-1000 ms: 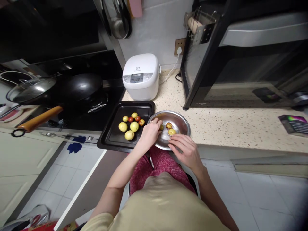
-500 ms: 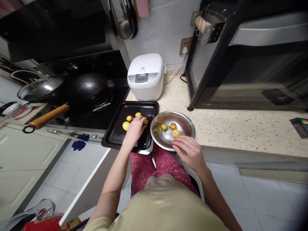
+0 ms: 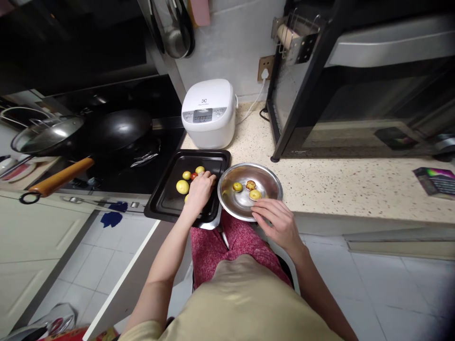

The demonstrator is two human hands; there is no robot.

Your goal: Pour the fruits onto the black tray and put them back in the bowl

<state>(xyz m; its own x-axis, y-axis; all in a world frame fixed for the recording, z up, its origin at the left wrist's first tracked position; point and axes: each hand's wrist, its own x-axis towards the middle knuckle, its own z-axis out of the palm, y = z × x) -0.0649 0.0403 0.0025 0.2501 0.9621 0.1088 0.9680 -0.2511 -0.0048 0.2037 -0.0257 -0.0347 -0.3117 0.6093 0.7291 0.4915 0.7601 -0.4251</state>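
Note:
My left hand (image 3: 202, 188) is over the black baking tray (image 3: 165, 203), fingers curled down. What the fingertips close on is hidden behind the hand. Beside it on the tray lie a larger yellow potato (image 3: 182, 187), smaller yellow ones (image 3: 186, 175) and a small round red piece (image 3: 194, 175). To the right stands a steel bowl (image 3: 234, 208) with two small yellow potatoes (image 3: 255, 194) and a browned one (image 3: 250, 185) inside. My right hand (image 3: 277, 220) reaches over the bowl's near rim, thumb and fingers slightly apart, fingertips just below the nearest potato. It holds nothing I can see.
Behind the tray stands a white rice cooker (image 3: 208, 116). A large dark oven (image 3: 341, 109) takes up the right of the counter (image 3: 320, 189). On the left, a wok with a wooden handle (image 3: 60, 177) juts from the stove. Below it, a cabinet door or drawer edge (image 3: 121, 279) sticks out.
The view has shifted slightly to the right. My left fingers have curled further down, and a browned piece visible beside them is now hidden. My right hand stays at the bowl's rim.

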